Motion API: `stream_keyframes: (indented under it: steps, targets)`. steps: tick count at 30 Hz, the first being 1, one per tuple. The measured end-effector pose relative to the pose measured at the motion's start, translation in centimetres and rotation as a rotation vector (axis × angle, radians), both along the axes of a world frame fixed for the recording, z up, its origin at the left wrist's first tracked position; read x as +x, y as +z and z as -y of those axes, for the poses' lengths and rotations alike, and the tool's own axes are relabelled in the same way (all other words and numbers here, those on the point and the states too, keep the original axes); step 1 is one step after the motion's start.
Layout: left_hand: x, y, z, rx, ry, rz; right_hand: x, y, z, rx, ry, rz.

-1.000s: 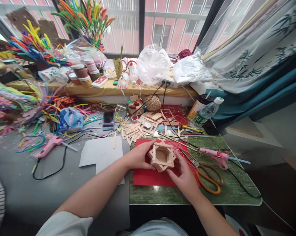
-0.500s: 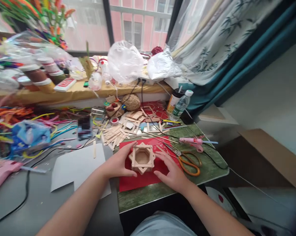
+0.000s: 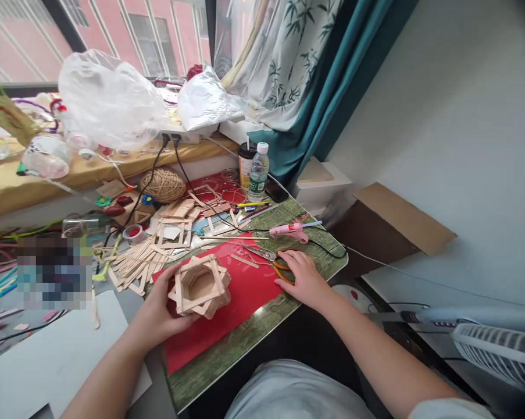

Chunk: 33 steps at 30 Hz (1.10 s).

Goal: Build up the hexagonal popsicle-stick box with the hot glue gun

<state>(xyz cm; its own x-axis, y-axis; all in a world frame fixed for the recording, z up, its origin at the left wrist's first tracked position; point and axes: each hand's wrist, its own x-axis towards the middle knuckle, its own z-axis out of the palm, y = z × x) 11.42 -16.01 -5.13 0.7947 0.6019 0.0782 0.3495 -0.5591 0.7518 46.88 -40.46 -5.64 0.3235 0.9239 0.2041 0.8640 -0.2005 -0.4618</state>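
Note:
A hollow star-shaped craft-stick box (image 3: 201, 286), built from stacked wooden sticks, is tilted slightly above the red paper (image 3: 240, 291). My left hand (image 3: 164, 311) grips its left side, thumb low in front and fingers behind. The scissors (image 3: 268, 255) lie at the right of the red paper, blades pointing left. Over their orange handles is my right hand (image 3: 303, 276), thumb and fingers around the loops, which it partly hides.
A pink glue gun (image 3: 288, 231) with a cord lies beyond the scissors. Loose craft sticks (image 3: 140, 262) are heaped behind the box. A water bottle (image 3: 259, 171) and a drink cup (image 3: 246, 163) stand at the back. White card (image 3: 74, 349) lies at left; a fan (image 3: 497, 349) is at right.
My right hand has left the box's side and moved right onto the scissors handles. My left hand keeps the box, now tilted. The view has swung to the right.

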Motion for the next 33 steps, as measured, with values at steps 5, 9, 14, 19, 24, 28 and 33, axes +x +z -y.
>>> stream_keyframes:
  steps: [5, 9, 14, 19, 24, 28, 33]
  targets:
    - [0.8, 0.4, -0.1, -0.052, -0.045, -0.144, 0.5, -1.2, -0.1, 0.167, 0.002, -0.086]
    - [0.2, 0.9, -0.4, -0.086, -0.055, -0.218, 1.3, -1.8, 0.6, 0.304, -0.102, -0.019]
    - [-0.1, 1.0, -0.5, -0.175, -0.052, -0.153, 1.5, -1.5, 1.1, 0.225, -0.179, 0.153]
    - [0.1, 0.8, -0.6, -0.289, 0.115, 0.189, -0.5, 0.2, -1.6, 0.103, 0.106, 0.269]
    - [-0.5, -0.3, -1.1, -0.565, 0.276, 0.401, -0.5, 1.6, -5.5, -0.090, 0.154, 0.265]
    - [-0.7, -0.1, -1.3, -0.679, 0.274, 0.469, 0.6, 1.5, -7.2, -0.207, 0.081, 0.211]
    - [-1.2, 0.4, -1.4, -0.750, 0.164, 0.465, 0.8, 1.9, -8.4, -0.161, 0.041, 0.155]
